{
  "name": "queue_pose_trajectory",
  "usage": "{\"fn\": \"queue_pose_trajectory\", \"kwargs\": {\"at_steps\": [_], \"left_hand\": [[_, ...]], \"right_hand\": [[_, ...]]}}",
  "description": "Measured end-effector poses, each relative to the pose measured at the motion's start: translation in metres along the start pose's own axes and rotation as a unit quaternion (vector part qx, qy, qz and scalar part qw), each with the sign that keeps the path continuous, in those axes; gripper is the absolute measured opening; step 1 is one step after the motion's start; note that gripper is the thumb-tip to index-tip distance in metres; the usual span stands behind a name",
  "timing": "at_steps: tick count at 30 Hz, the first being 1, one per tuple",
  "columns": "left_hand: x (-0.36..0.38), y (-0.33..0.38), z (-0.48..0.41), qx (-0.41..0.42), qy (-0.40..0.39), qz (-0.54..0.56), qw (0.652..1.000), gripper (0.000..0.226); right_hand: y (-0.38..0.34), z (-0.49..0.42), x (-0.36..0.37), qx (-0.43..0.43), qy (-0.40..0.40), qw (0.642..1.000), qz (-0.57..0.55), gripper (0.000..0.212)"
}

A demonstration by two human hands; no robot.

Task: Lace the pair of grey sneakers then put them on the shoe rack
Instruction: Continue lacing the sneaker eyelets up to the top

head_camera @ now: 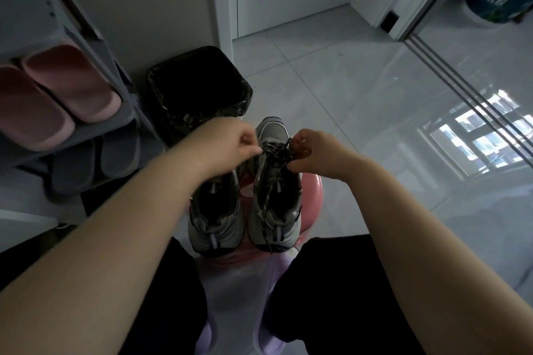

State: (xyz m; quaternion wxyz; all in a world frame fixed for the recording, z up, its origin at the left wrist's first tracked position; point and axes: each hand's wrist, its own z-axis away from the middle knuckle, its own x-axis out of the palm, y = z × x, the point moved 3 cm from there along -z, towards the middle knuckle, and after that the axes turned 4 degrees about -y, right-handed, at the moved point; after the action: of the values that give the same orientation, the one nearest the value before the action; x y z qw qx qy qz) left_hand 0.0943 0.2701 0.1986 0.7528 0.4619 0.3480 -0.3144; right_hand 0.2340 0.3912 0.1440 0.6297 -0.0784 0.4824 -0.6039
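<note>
Lacing toe-end eyelets of one sneaker (274, 202). It sits beside other sneaker (215, 216) on pink stool (311, 190), between knees. Left hand (227, 143) pinching lace (275, 150) end, fingers curled tight. Right hand (315, 153) pinching opposite end likewise. Best to pull both ends even, keep lace flat, cross snug. Lace speckled, woven, limp. Uppers grey mesh with smoother panels. Stool glossy, rounded. Rack (121, 112) near, at left.
</note>
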Motion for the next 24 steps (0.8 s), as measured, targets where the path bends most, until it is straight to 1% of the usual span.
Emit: {"fn": "queue_pose_trajectory", "kwargs": {"at_steps": [2, 5, 7, 9, 10, 13, 15, 20, 22, 24], "left_hand": [[0.027, 0.013, -0.008, 0.018, 0.011, -0.029, 0.999, 0.022], [0.054, 0.023, -0.015, 0.003, -0.006, -0.111, 0.994, 0.037], [0.059, 0.024, -0.017, -0.006, 0.005, -0.133, 0.991, 0.036], [0.059, 0.026, -0.020, -0.005, 0.019, -0.142, 0.990, 0.027], [0.057, 0.026, -0.022, -0.005, 0.025, -0.126, 0.992, 0.020], [0.045, 0.020, -0.024, -0.026, 0.032, 0.008, 0.999, 0.005], [0.039, 0.019, -0.024, -0.027, 0.004, 0.038, 0.999, 0.012], [0.010, 0.012, -0.011, -0.030, -0.060, -0.012, 0.998, 0.023], [-0.002, 0.001, -0.002, -0.045, -0.120, -0.023, 0.992, 0.022], [-0.001, -0.005, 0.006, -0.052, -0.185, -0.028, 0.981, 0.018]], "right_hand": [[-0.001, 0.001, 0.000, 0.004, -0.008, 0.999, -0.039, 0.031], [-0.002, 0.005, -0.002, 0.002, -0.036, 0.995, -0.092, 0.030], [-0.002, 0.006, -0.003, 0.006, -0.037, 0.995, -0.092, 0.022], [0.000, 0.006, -0.003, 0.025, -0.022, 0.995, -0.095, 0.013], [0.002, 0.006, -0.003, 0.035, -0.016, 0.995, -0.091, 0.014], [0.002, 0.008, -0.003, 0.040, -0.018, 0.999, -0.032, 0.024], [0.002, 0.010, -0.002, 0.034, -0.016, 0.999, -0.031, 0.024], [0.005, 0.006, -0.003, 0.036, 0.017, 0.999, -0.036, 0.019], [0.005, 0.005, -0.001, 0.027, 0.013, 0.997, -0.070, 0.022], [0.002, 0.004, 0.001, 0.015, 0.008, 0.998, -0.068, 0.029]]}}
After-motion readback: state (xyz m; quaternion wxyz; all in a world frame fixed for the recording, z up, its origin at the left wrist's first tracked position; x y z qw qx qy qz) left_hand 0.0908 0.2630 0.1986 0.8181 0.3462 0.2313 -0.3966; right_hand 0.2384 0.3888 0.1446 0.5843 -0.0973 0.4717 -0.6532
